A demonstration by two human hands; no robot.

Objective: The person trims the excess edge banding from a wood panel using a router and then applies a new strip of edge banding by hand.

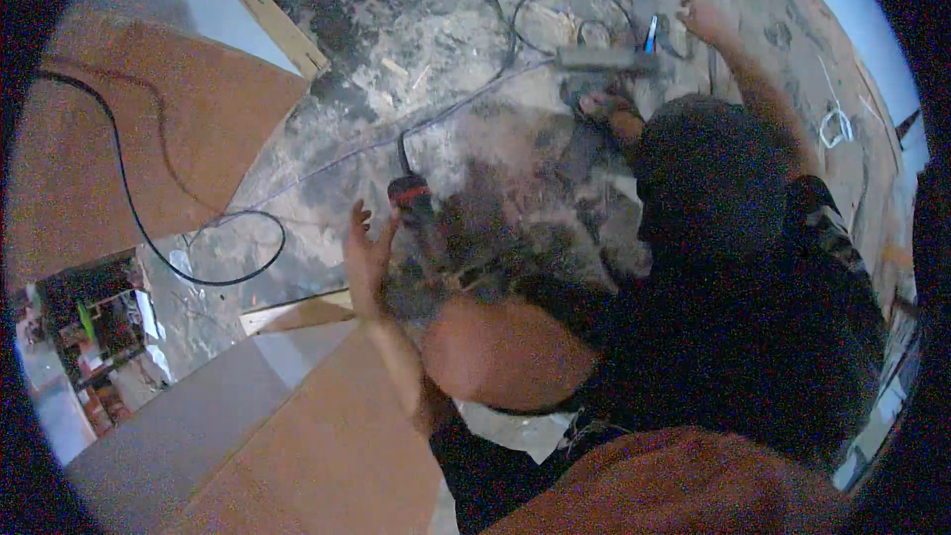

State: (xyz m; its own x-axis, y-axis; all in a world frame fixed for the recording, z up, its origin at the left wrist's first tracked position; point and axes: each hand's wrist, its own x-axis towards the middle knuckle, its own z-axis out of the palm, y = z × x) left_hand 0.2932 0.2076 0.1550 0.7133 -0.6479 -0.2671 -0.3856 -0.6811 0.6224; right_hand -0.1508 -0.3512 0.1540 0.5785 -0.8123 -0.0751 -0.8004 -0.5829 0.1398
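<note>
My left hand [369, 253] is raised with thumb and fingers apart and holds nothing. Close beside its thumb stands a black corded power tool [408, 194] with a red band; its lower part fades into shadow, so its exact kind is unclear. My right arm reaches to the upper right, where my right hand [701, 22] hangs above the floor, fingers loosely bent and nothing visible in them. To its left lie a slim blue tool [651, 35] and a grey-green bar-shaped object [606, 59]. My bare knee [505, 347] shows between my arms, in dim light.
Dusty, stained concrete floor [446, 50] carries loops of black cable [208, 280]. Brown board panels [149, 129] lie at left, others at lower left. A wooden-edged corner [287, 30] juts in at the top. Small items crowd a dark opening [94, 337]. White cord [837, 124] lies at right.
</note>
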